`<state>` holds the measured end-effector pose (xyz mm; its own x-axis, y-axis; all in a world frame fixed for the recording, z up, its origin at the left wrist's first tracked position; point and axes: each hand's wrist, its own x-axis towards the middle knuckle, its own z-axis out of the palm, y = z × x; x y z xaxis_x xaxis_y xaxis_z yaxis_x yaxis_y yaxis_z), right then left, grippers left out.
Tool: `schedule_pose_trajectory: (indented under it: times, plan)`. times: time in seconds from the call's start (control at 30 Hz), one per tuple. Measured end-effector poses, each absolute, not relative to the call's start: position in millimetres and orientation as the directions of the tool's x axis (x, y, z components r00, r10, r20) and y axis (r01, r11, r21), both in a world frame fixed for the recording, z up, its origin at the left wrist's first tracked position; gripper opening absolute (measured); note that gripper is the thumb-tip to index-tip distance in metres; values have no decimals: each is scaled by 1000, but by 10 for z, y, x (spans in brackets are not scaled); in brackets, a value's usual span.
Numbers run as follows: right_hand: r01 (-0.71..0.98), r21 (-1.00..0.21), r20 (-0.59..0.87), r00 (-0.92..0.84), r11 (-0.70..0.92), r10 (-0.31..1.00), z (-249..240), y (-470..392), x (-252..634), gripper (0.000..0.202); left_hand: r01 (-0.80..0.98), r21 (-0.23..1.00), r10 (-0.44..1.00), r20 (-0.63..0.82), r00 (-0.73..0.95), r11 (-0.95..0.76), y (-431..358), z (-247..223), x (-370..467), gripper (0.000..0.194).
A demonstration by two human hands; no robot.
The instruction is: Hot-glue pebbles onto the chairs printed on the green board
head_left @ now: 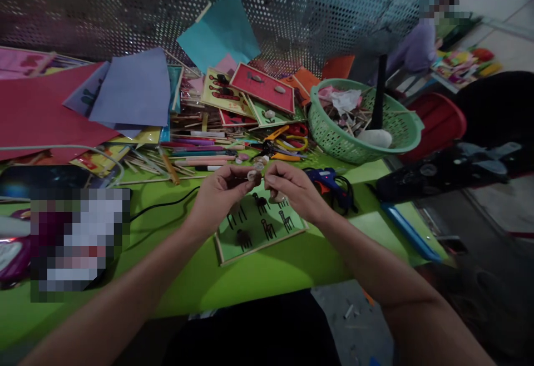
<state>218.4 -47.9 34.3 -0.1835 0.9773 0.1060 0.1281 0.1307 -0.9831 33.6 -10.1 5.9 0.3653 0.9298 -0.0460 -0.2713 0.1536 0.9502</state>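
My left hand [227, 187] pinches a small whitish pebble [252, 176], which could also be a shell, between thumb and fingertips. Close to it on the right, my right hand [290, 185] is closed, its fingertips pressed together; whatever they hold is too small or hidden to name. Beneath both hands lies a green card [254, 235] with a thin wooden frame and dark animal-like figures in rows. Part of the card's upper edge is hidden by my hands. Just beyond my fingertips are a few more pale pebbles [261, 161].
A blue glue gun [327, 179] and its cord lie right of the card. Behind are markers [204, 149], scissors [292, 142], framed cards [265, 88] and a green basket [362, 152] of scraps. Coloured paper [133, 90] is piled left, near a phone [44, 181].
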Motion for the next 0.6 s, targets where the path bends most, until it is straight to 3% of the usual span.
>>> schedule_pose_trajectory:
  times: [0.17,0.27,0.33,0.43,0.5,0.6]
  plan:
    - [68,-993,78,-219,95,973,548,-714,2448,20,-292,939,929,-67,364,182,-55,26,303,37]
    - [161,-986,-17,-291,32,957,658,-1146,2761,29,-329,923,920,-62,387,201,-50,32,295,38]
    - [311,-949,-168,-339,-58,926,690,-1515,2986,38,-348,916,919,-52,391,200,-51,38,293,38]
    - [603,-791,-432,-429,-104,793,682,-2046,3266,32,-363,912,917,-35,397,192,-56,52,291,35]
    - [760,-637,-553,-330,-133,765,670,-2297,3375,15,-369,910,914,-27,404,190,-60,68,289,35]
    - [833,-524,-484,-118,-179,867,706,-2409,3383,28,-377,905,910,-25,414,197,-68,91,287,35]
